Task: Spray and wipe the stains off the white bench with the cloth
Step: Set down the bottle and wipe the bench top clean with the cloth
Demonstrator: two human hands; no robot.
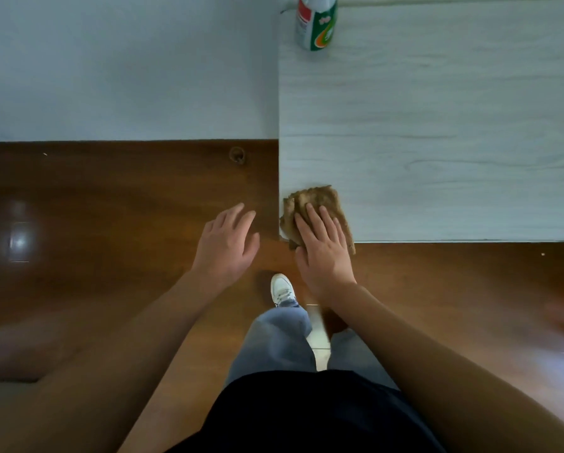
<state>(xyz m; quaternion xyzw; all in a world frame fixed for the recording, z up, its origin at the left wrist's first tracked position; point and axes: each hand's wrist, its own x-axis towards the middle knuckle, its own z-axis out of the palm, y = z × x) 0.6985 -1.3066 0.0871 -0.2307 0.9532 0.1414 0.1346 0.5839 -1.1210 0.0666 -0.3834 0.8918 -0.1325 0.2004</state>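
Note:
The white bench (437,125) with a pale wood grain fills the upper right. A brown cloth (320,201) lies on its near left corner, partly hanging over the edge. My right hand (323,250) presses flat on the cloth with straight fingers. My left hand (226,243) hovers open over the floor just left of the bench corner and holds nothing. A spray bottle (316,22) with a green, white and red label stands at the far left edge of the bench. No stains show clearly on the bench.
A brown wooden floor (111,207) lies left of and in front of the bench. A pale wall (127,67) rises behind it. My leg in light jeans and a white shoe (282,289) stand close to the bench corner.

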